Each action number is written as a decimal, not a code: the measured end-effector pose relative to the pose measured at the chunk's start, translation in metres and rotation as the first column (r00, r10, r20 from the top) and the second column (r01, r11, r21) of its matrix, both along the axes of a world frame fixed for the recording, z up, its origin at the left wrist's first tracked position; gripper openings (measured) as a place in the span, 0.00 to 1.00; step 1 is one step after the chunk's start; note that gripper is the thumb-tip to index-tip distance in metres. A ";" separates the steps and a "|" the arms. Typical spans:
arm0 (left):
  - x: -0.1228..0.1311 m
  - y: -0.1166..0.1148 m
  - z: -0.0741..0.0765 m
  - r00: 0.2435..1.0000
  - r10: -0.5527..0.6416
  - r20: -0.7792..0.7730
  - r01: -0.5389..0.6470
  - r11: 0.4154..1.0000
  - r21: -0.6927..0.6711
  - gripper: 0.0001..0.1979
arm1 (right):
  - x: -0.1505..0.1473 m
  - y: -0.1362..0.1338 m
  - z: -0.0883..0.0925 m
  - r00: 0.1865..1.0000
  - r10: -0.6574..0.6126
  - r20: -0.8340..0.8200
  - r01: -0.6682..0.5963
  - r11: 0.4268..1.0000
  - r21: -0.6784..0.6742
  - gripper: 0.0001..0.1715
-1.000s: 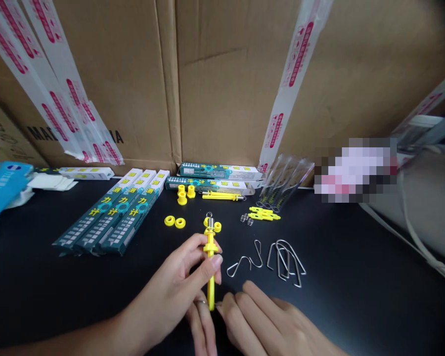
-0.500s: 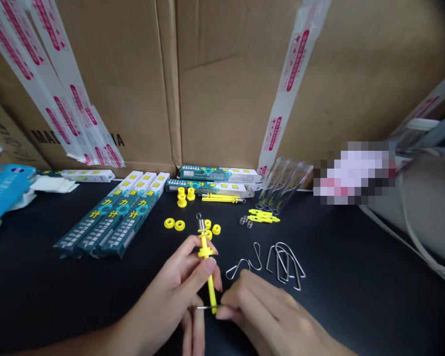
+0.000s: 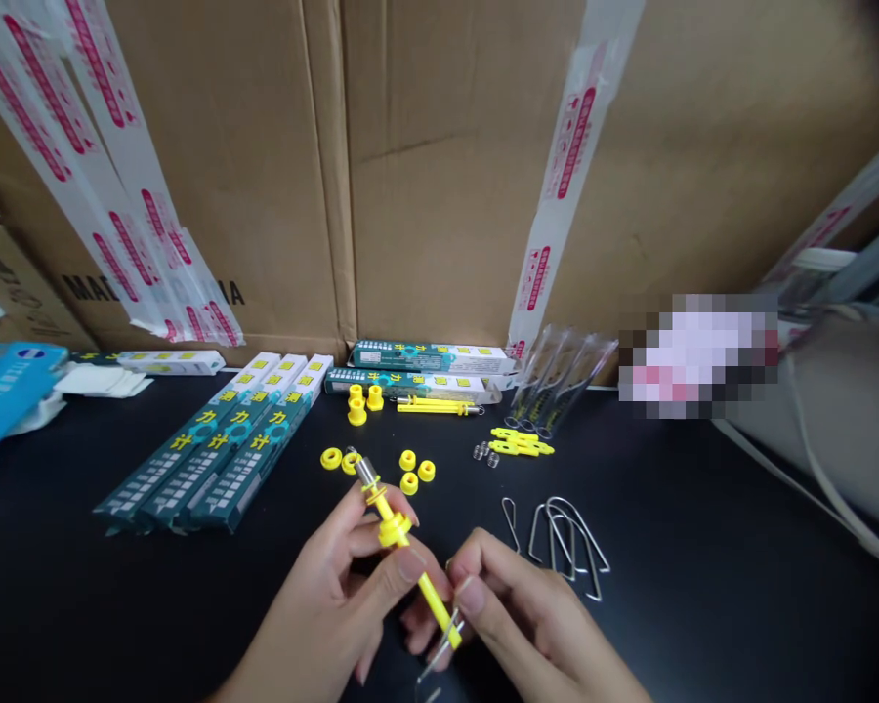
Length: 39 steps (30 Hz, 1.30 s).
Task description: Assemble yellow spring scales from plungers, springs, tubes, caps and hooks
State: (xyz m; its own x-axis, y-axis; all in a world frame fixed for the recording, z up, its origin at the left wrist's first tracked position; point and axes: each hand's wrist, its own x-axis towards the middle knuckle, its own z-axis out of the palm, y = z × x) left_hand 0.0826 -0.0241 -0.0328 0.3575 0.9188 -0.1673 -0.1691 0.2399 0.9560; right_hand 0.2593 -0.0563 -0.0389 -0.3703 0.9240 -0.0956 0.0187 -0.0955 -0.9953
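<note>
Where the rod [image 3: 431,596] is: lifted off the table [image 3: 703,605], slanting between both hands, metal tip pointing up and away.
Left hand [image 3: 337,605]: thumb and fingers pinch the rod just below its collar, likely to steady it.
Right hand [image 3: 534,625]: fingertips pinched on a wire hook [image 3: 439,656], which touches the rod's lower end.
Spare hooks [image 3: 565,535]: heaped just right of the hands, handy.
Rings [image 3: 412,471]: scattered beyond the rod.
Boxes [image 3: 227,449]: lined up farther left.
</note>
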 end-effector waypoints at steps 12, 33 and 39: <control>-0.005 0.002 -0.006 0.998 0.028 -0.059 -0.026 0.999 0.045 0.24 | -0.010 -0.005 -0.006 0.977 -0.046 -0.210 -0.012 0.964 -0.266 0.31; 0.000 0.007 0.010 0.983 0.149 0.105 -0.144 0.988 -0.060 0.24 | -0.001 -0.003 -0.001 0.996 -0.041 0.076 0.050 0.991 -0.124 0.26; 0.000 0.008 0.018 0.965 0.181 0.190 -0.156 0.977 -0.143 0.25 | -0.001 -0.005 -0.004 0.988 -0.030 0.153 0.035 0.999 -0.033 0.22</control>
State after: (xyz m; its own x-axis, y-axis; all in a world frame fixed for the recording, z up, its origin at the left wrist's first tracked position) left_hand 0.0828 -0.0165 -0.0148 0.2375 0.9447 -0.2260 -0.4032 0.3076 0.8619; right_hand 0.2583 -0.0611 -0.0431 -0.3185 0.9304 -0.1814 0.1667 -0.1334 -0.9769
